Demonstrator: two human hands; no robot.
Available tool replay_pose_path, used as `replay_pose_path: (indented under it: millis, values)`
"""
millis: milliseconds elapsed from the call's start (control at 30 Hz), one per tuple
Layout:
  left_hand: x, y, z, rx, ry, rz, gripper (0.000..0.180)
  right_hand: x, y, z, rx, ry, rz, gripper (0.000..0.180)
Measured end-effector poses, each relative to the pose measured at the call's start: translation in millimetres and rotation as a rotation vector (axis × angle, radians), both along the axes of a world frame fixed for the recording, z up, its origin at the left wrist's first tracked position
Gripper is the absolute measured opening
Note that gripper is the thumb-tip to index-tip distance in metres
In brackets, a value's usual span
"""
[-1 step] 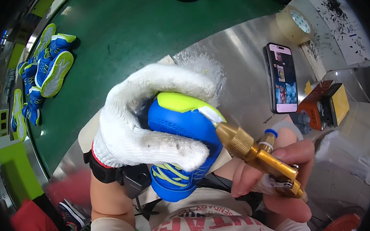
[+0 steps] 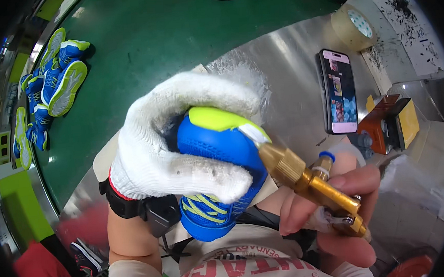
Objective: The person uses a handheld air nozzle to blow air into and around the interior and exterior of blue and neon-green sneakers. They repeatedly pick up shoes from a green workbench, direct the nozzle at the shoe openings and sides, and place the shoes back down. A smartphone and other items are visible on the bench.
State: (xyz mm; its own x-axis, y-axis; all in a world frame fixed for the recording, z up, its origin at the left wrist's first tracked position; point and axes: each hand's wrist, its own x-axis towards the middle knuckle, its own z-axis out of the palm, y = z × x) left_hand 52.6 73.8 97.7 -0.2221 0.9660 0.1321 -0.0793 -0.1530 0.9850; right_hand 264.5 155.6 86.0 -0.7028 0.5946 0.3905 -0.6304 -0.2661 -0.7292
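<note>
Clasping blue shoe [image 2: 215,145]: left hand [image 2: 142,139], white-gloved, the shoe wedged between thumb and fingers by the near edge of the desk [image 2: 298,56].
Brass nozzle tool [image 2: 292,170]: gripped by the bare right hand [image 2: 301,210], tip at the shoe's white patch [image 2: 252,133], contact unclear.

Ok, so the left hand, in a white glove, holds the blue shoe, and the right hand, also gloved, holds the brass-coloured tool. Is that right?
Not quite: the right hand is bare, as the head view shows. The rest stands: it holds the brass-coloured tool, and the left hand, in a white glove, holds the blue shoe.
</note>
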Motion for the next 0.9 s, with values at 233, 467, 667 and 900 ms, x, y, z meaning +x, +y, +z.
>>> replay_pose_path:
  millis: [233, 467, 667, 900]
  values:
    - [2, -1, -12, -0.092, -0.149, 0.151, 0.075, 5, -6, 2, -0.078, -0.213, -0.056, 0.078]
    - [-12, -22, -39, 0.041, -0.284, 0.305, 0.073, 38, -29, -33, -0.276, -0.243, 0.255, 0.088]
    - [-7, -37, -47, -0.045, -0.508, 0.614, 0.073, 43, -54, -57, -0.320, -0.196, 0.297, 0.087]
    - [-14, -66, -51, -0.137, -0.522, 0.682, 0.060, 44, -64, -54, -0.281, -0.346, 0.181, 0.079]
